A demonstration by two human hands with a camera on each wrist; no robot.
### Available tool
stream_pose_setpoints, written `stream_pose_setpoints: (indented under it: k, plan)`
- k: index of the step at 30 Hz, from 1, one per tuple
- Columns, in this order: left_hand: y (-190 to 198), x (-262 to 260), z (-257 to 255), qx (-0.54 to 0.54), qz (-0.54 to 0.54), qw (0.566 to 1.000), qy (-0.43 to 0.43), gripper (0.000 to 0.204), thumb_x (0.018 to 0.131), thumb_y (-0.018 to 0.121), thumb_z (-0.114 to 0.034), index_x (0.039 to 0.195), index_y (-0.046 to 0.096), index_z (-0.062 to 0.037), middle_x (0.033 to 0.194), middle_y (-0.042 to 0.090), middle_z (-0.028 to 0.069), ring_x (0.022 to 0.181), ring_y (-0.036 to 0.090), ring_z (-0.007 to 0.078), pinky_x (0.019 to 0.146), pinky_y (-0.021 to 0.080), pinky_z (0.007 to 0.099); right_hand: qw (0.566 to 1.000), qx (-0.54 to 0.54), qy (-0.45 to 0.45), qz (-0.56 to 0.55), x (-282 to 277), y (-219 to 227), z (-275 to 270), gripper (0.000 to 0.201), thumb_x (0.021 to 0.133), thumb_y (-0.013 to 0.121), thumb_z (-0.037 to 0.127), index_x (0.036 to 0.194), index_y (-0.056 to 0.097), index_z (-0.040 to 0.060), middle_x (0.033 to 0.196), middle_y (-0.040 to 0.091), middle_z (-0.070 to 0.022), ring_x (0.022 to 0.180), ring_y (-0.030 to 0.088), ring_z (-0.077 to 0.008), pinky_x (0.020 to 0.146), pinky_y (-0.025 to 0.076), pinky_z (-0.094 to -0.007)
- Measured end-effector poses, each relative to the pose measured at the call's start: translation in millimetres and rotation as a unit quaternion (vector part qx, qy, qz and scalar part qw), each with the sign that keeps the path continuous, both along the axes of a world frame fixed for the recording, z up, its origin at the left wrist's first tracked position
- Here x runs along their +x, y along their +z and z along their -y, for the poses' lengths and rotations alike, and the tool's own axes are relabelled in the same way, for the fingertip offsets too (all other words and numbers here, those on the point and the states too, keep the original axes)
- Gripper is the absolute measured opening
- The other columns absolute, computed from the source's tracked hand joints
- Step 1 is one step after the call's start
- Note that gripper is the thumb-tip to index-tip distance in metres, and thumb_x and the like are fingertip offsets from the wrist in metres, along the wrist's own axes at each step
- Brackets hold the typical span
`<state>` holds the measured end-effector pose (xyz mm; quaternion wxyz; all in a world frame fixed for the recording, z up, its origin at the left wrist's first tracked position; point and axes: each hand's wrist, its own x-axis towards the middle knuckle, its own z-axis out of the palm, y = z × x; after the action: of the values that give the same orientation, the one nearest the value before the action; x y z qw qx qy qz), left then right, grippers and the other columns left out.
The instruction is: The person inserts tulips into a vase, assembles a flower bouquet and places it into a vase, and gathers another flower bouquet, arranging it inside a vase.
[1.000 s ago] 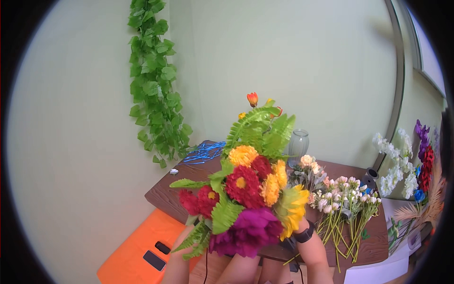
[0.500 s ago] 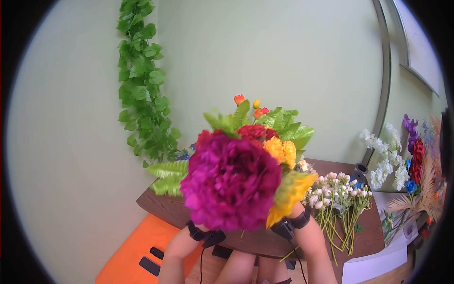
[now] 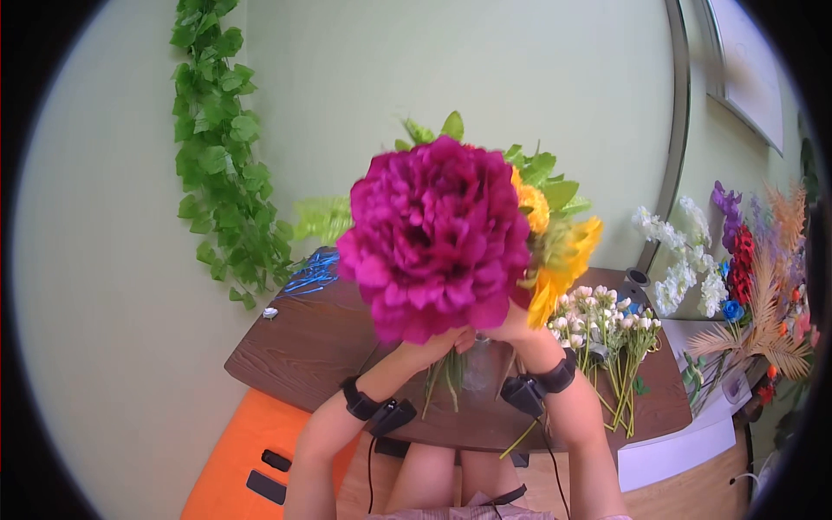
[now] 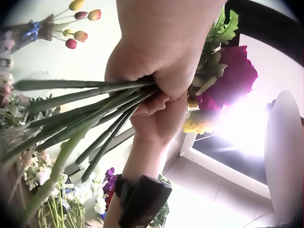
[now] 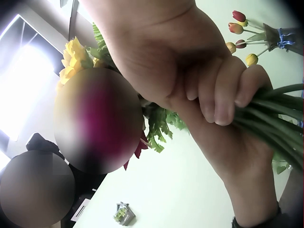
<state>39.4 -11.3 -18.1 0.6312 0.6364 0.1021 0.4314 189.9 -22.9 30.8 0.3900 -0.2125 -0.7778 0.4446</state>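
Both hands hold a bouquet of artificial flowers up over the table. A large purple peony (image 3: 438,238) faces the head camera, with a yellow sunflower (image 3: 563,269) and a yellow-orange bloom (image 3: 530,204) to its right and fern leaves (image 3: 325,218) around it. My left hand (image 4: 152,57) grips the bundle of green stems (image 4: 80,107), which stick out below the fist. My right hand (image 5: 213,85) has its fingers curled round the same stems, close against the left. The peony covers part of both hands in the head view.
Loose pale pink flowers (image 3: 607,325) with long stems lie at the table's right. Blue ribbon strips (image 3: 312,273) lie at the back left, near a small white flower (image 3: 270,313). Tulips (image 4: 80,35) stand in a ribbon-tied vase. More flowers (image 3: 741,269) stand far right.
The bouquet has tilted towards the head camera and risen, so the peony hides most other blooms. Both forearms have come into fuller view, hands together. The head view has shifted rightward.
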Motion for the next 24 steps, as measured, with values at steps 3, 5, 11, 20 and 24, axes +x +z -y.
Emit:
stream_pose_setpoints:
  k: [3,5,11,20,24]
  plan:
    - [22,9,21,0.0,-0.059,0.994,0.095,0.019,0.09,0.043,-0.016,0.073,0.04,-0.0065,0.056,0.041,0.0012,0.05,0.043,0.0112,0.049,0.036,0.0241,0.988,-0.079,-0.132,0.024,-13,27,20,0.015,0.087,0.042,0.01,0.095,0.047,-0.0008,0.072,0.056,-0.0076,0.05,0.057,-0.0132,0.037,0.047,-0.0231]
    - [23,8,18,0.019,-0.065,0.993,0.1,0.019,0.091,0.042,-0.018,0.075,0.04,-0.0067,0.055,0.038,0.0006,0.051,0.043,0.0121,0.05,0.037,0.0243,0.988,0.067,-0.137,-0.012,-13,21,12,0.013,0.086,0.043,0.009,0.093,0.048,-0.0008,0.072,0.056,-0.0073,0.051,0.057,-0.0127,0.039,0.047,-0.0231]
    - [12,12,10,0.016,-0.011,0.999,-0.037,0.031,0.092,0.04,-0.034,0.081,0.041,-0.0058,0.055,0.038,0.0,0.046,0.041,0.0115,0.047,0.039,0.0243,0.976,0.045,-0.153,-0.146,-16,34,18,0.011,0.079,0.044,0.004,0.068,0.046,0.0016,0.059,0.046,-0.0013,0.052,0.045,-0.0095,0.049,0.039,-0.0262]
    - [4,25,-6,-0.101,-0.019,0.975,-0.195,0.056,0.087,0.022,-0.058,0.084,0.042,-0.0054,0.056,0.032,-0.0032,0.045,0.03,0.006,0.044,0.027,0.02,0.941,-0.043,-0.188,-0.277,-12,51,13,0.026,0.088,0.042,0.02,0.066,0.034,0.0097,0.053,0.029,0.0034,0.044,0.031,-0.0077,0.046,0.033,-0.025]
    - [8,32,-1,-0.103,-0.021,0.983,-0.149,0.052,0.089,0.025,-0.053,0.087,0.043,-0.0049,0.058,0.031,-0.004,0.047,0.028,0.0053,0.044,0.026,0.0199,0.92,-0.062,-0.23,-0.312,-8,55,6,0.03,0.091,0.042,0.027,0.066,0.033,0.0117,0.053,0.027,0.0041,0.043,0.029,-0.007,0.043,0.03,-0.0245]
